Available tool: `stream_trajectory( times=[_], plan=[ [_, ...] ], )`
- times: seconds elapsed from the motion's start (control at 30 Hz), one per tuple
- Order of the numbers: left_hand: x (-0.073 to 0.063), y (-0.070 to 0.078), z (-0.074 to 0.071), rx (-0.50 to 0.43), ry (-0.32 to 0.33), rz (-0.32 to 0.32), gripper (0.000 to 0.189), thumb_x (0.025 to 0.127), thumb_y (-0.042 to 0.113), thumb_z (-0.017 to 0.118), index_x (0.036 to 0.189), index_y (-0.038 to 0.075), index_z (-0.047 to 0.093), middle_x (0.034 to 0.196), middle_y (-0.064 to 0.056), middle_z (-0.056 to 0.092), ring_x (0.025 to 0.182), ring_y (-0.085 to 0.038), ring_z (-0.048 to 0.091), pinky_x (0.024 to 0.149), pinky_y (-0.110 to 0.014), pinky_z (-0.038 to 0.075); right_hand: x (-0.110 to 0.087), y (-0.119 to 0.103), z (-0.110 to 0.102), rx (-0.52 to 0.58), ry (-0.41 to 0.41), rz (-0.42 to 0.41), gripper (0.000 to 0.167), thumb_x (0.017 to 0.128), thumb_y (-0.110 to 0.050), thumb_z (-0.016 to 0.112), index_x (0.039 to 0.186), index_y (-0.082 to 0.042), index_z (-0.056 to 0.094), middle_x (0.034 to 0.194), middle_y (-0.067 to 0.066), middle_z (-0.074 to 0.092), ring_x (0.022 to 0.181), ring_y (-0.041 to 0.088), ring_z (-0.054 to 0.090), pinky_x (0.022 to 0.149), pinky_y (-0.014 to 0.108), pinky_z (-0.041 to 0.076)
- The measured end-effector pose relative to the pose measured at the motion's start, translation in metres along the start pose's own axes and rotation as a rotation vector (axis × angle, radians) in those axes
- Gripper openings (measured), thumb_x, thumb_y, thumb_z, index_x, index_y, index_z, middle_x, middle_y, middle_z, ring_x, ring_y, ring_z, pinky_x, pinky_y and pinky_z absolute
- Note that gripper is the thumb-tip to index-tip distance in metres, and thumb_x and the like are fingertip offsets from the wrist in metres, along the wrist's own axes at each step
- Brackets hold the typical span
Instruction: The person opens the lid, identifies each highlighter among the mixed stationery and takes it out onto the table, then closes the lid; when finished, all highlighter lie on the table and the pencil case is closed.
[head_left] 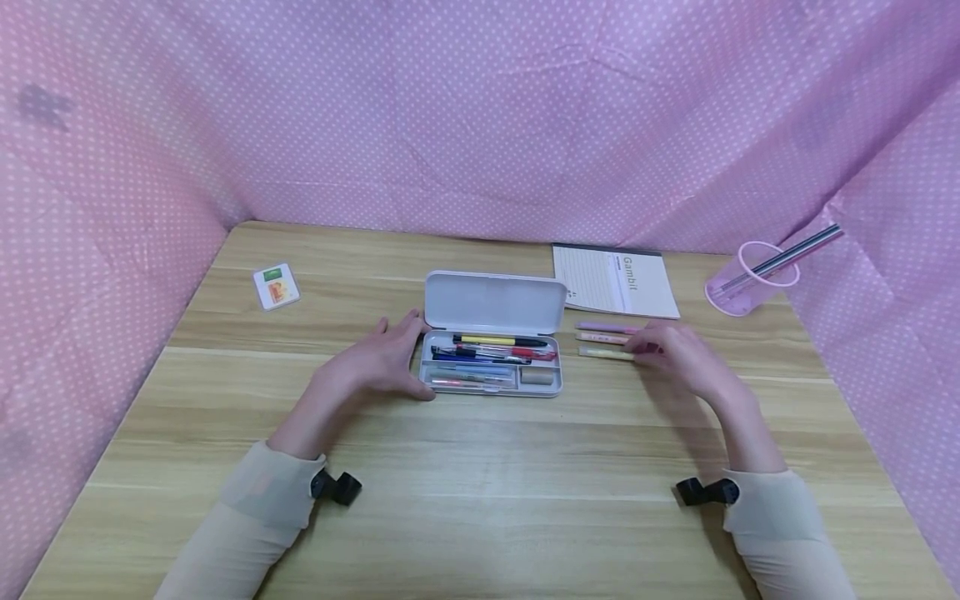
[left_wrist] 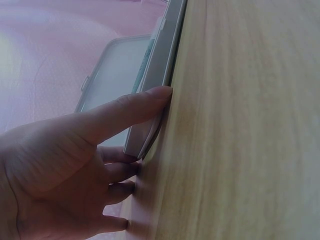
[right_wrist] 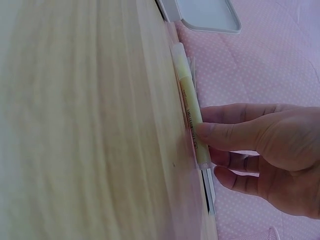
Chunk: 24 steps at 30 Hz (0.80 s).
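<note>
An open white pencil case (head_left: 491, 393) lies in the middle of the table with its lid raised. Several pens (head_left: 498, 341) and a small beige block (head_left: 536, 377) are inside. My left hand (head_left: 378, 358) holds the case's left end, thumb (left_wrist: 145, 102) along the front wall and fingers round towards the back. To the right of the case, my right hand (head_left: 675, 354) pinches a yellow highlighter (right_wrist: 192, 107) near one end between thumb and fingers. A purple pen (head_left: 603, 327) and a pink-and-white pen (head_left: 600, 337) lie just behind it, side by side.
A notebook (head_left: 618, 283) lies at the back, right of the raised lid. A pink cup (head_left: 731, 292) with long pencils leans out at the back right. A small white card (head_left: 276, 287) with pictures lies at the back left. Pink dotted cloth (head_left: 480, 125) surrounds the table.
</note>
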<state>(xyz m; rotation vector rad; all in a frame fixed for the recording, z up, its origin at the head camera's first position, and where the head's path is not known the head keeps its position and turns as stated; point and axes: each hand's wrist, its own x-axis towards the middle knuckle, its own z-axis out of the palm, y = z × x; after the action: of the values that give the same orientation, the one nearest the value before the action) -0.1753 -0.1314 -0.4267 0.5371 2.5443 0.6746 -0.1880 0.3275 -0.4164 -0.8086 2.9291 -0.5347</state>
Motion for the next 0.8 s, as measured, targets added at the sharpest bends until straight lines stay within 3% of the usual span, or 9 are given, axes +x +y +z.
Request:
stream_trajectory(
  times=[0.8],
  plan=[
    [0.0010,-0.0017,0.0005,-0.003,-0.003,0.000,0.095,0.075,0.042,0.088,0.147,0.011,0.034,0.172,-0.024,0.014,0.163,-0.037,0.004,0.132,-0.061,-0.003,-0.0004,0.0000,0.0022,-0.007,0.006,0.032,0.016,0.087,0.001,0.076,0.098,-0.010,0.079,0.107,0.013,0.078,0.103,0.037,0.073,0.093,0.058,0.057]
  ],
)
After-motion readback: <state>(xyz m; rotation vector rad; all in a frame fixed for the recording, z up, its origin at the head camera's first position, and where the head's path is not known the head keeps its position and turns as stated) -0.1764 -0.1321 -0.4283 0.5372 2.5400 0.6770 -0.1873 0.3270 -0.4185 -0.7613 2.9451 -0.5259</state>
